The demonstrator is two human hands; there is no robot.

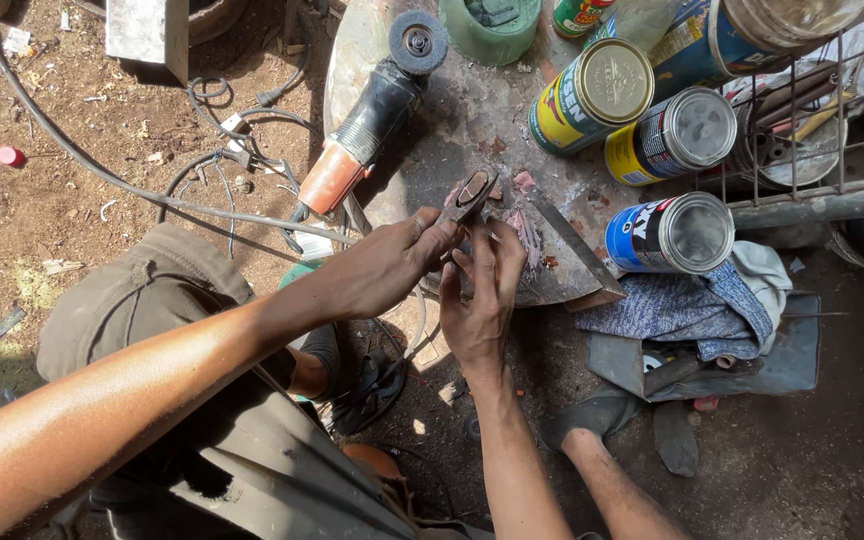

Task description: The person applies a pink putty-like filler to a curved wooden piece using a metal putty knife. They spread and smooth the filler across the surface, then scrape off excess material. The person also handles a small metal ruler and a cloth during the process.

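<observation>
Small flat dark metal piece point(473, 192), tilted, pinched above grey metal plate point(562, 262), pink smears around.

Matt, scuffed metal plate point(562, 262); angle grinder point(372, 120) in dull black-and-orange plastic; 3 glossy printed tins point(667, 232) with shiny metal lids; soft, nubbly blue-grey cloth point(692, 305); rough, dusty earth ground point(82, 200).
</observation>
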